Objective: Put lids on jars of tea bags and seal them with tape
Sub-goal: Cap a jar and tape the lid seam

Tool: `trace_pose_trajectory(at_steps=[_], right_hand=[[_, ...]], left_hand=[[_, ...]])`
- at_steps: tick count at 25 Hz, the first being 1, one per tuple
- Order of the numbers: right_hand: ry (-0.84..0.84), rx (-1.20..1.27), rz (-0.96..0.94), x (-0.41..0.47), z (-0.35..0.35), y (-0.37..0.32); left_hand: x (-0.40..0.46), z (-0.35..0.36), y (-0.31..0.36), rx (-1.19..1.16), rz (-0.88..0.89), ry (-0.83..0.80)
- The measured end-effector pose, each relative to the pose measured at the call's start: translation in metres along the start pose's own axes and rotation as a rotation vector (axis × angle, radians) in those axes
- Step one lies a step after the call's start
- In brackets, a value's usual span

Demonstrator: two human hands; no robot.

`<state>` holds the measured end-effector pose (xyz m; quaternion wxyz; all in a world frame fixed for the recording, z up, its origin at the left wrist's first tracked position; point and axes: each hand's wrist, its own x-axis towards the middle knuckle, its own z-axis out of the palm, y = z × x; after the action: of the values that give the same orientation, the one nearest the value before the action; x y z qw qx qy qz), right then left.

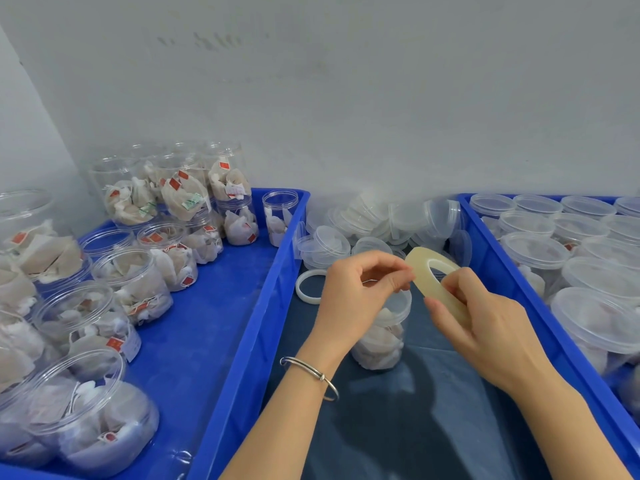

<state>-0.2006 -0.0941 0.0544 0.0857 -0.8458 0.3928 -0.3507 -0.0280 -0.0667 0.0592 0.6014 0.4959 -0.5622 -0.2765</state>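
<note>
Your right hand (485, 327) grips a pale yellowish roll of clear tape (437, 285), fingers curled through its core and over its outer edge, and holds it tilted above the work area. Your left hand (356, 299), with a thin silver bangle (311, 375) on the wrist, pinches at the roll's near edge with thumb and fingertips; whether a free tape end lies between them cannot be told.

Directly below the hands, a clear plastic jar of white tea bags (381, 337) stands upright on the dark blue desk (398, 427), its clear lid on. A white ring (310, 285), possibly another roll, lies flat on the desk to the left of the jar, beside a heap of loose clear plastic lids (381, 223) against the wall.

A blue plastic tray on your left (242, 341) holds open, lidless jars filled with tea bags (131, 282), some stacked at the back. A second blue plastic tray on your right (519, 271) holds jars already capped with clear lids (533, 251).
</note>
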Motion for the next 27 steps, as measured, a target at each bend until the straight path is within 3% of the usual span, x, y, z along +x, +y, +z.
trace_pose_trajectory(at_steps=[6,13,18,27], right_hand=[[0.018,-0.15,0.072,0.001,-0.012,0.012],[-0.193,-0.326,-0.027,-0.03,-0.004,0.019],[-0.112,-0.461,-0.11,-0.027,0.01,0.027],[-0.107,-0.499,-0.11,-0.011,0.014,0.035]], left_hand=[[-0.005,-0.013,0.001,0.118,0.122,0.203],[-0.064,-0.024,-0.063,-0.142,-0.074,0.352],[-0.071,-0.015,-0.087,-0.292,-0.172,0.436],[-0.06,-0.015,-0.095,-0.315,-0.201,0.433]])
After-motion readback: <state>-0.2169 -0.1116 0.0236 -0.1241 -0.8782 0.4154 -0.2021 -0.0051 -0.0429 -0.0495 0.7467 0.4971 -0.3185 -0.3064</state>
